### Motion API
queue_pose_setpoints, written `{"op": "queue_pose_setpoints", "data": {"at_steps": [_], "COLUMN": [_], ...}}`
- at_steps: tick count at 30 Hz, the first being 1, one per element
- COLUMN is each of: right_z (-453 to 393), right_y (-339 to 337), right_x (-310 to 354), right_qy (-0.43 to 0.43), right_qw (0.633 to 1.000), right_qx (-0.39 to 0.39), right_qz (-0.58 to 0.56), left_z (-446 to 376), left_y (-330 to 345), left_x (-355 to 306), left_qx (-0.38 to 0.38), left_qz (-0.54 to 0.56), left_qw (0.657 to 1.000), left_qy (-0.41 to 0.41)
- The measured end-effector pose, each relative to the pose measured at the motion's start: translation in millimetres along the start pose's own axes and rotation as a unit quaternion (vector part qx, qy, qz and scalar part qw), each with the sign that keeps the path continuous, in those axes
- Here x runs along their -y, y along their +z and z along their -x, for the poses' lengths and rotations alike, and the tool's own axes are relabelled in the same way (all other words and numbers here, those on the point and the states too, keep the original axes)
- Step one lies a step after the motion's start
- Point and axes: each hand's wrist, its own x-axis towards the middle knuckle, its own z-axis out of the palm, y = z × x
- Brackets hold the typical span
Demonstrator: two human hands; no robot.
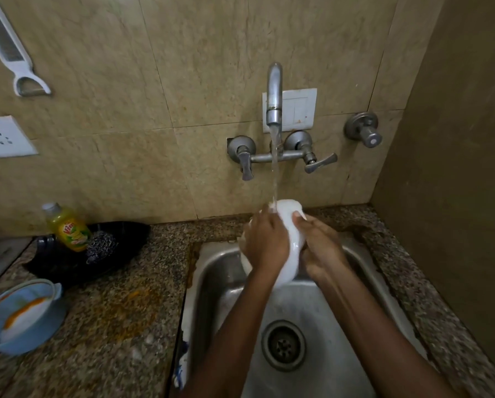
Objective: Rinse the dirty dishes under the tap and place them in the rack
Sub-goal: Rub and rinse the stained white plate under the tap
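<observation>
A white dish (pixel 290 239) stands nearly on edge over the steel sink (pixel 217 271), held between both hands. My left hand (pixel 265 239) grips its left face and my right hand (pixel 321 242) grips its right side, thumb over the rim. Water runs from the wall tap (pixel 274 96) in a thin stream onto the dish's top edge. Much of the dish is hidden behind my hands. On the counter at the left sits a blue basin (pixel 22 337) with a white, orange-stained dish (pixel 25 314) inside. No rack is in view.
A yellow dish soap bottle (pixel 68 228) and a steel scrubber (pixel 101 245) rest on a black tray (pixel 117 251) left of the sink. The granite counter (pixel 120 326) carries orange stains. The sink drain (pixel 283 344) lies below my arms. A grater (pixel 5 44) hangs on the wall.
</observation>
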Motion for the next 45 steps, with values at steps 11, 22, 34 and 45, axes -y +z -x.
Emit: {"op": "queue_pose_setpoints", "data": {"at_steps": [11,22,34,45], "right_z": [-10.3,-22.3,-31.7,-12.1], "right_y": [-2.8,63.2,9.4,29.8], "right_x": [33.7,-2.7,24.2,18.4], "right_qy": [-0.019,-0.392,-0.083,-0.218], "right_qw": [0.980,0.588,0.961,0.895], "right_qx": [0.111,-0.064,0.030,-0.107], "right_qz": [0.166,0.705,0.263,0.373], "left_z": [-47.2,-35.5,-36.0,-2.8], "left_y": [-37.2,-29.4,-42.7,2.6], "left_x": [-22.5,4.8,41.5,-16.5], "left_qx": [0.132,-0.027,-0.041,-0.108], "left_qz": [-0.110,0.042,0.393,0.113], "left_qw": [0.967,0.983,0.851,0.987], "left_qy": [0.189,-0.176,-0.346,0.046]}}
